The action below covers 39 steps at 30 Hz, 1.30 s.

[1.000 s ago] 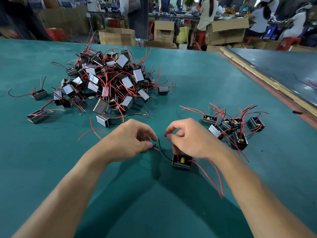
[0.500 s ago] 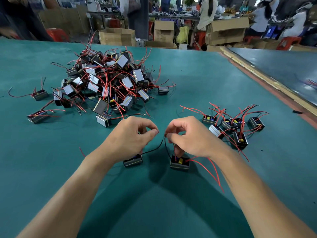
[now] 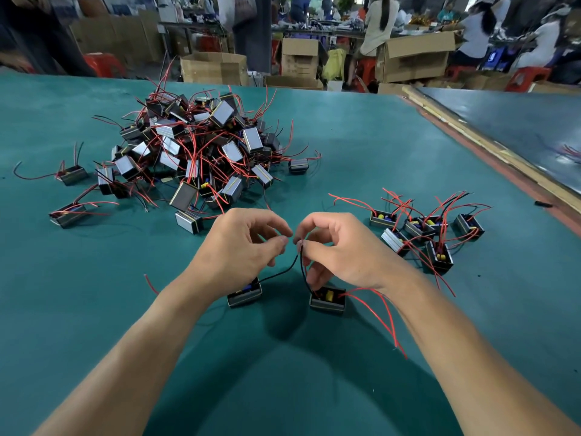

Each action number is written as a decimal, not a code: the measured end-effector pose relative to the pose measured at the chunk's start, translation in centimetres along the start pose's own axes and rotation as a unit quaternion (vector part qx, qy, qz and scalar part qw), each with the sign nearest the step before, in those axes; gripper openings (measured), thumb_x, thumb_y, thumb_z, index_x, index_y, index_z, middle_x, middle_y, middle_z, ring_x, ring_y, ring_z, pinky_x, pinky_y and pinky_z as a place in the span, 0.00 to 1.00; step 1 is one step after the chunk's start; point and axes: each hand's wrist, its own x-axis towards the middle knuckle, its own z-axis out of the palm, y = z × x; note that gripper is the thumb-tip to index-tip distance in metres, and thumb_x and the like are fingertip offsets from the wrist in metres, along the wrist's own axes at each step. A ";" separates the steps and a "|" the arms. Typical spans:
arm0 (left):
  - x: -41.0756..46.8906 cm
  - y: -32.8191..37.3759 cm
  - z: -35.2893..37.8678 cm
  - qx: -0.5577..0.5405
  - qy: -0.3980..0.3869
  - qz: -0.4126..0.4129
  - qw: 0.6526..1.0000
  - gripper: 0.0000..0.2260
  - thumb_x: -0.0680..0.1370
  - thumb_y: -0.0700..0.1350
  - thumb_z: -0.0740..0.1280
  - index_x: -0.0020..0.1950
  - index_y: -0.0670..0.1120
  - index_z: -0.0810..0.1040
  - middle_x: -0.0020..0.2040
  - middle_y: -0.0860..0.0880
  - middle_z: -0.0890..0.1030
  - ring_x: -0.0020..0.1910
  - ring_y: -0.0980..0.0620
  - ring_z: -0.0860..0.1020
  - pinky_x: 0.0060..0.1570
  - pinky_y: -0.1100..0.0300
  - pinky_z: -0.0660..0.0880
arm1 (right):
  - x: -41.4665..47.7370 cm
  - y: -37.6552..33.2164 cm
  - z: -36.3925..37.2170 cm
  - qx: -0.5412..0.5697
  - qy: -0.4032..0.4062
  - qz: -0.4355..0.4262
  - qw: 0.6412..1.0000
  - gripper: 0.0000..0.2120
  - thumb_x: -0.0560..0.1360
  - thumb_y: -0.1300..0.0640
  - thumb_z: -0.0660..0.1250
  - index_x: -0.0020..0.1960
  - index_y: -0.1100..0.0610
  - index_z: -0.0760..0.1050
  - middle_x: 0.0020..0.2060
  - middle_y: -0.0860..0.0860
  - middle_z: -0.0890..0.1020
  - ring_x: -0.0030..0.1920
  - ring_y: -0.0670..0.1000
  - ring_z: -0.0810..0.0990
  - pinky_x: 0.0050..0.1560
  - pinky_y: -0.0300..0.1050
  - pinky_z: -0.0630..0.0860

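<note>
Two small black box modules lie on the green table in front of me. The left module (image 3: 244, 294) sits under my left hand (image 3: 242, 250), and a black wire (image 3: 279, 271) rises from it to my pinched thumb and forefinger. The right module (image 3: 327, 302), with a yellow part inside and red wires trailing right, sits below my right hand (image 3: 339, 250). That hand pinches the upper end of its black wire (image 3: 302, 269). The two fingertip pinches nearly meet above the modules.
A big tangled pile of similar modules (image 3: 195, 152) with red wires lies at the back left. A smaller group of modules (image 3: 421, 231) sits to the right. The table's far right edge (image 3: 490, 158) has a wooden strip. Cardboard boxes and seated people fill the background.
My left hand drew a second module out from under it and lifted its black wire. Both hands rose slightly and their fingertips came closer together.
</note>
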 end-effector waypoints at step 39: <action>0.0 0.8 0.5 -0.118 -0.030 -0.101 0.987 0.04 0.75 0.34 0.71 0.43 0.40 0.84 0.34 0.46 0.85 0.25 0.52 0.77 0.28 0.62 0.76 | 0.3 -0.1 -0.6 -0.052 0.099 -0.086 0.990 0.08 0.73 0.66 0.73 0.38 0.55 0.83 0.30 0.49 0.82 0.29 0.51 0.82 0.36 0.53 0.82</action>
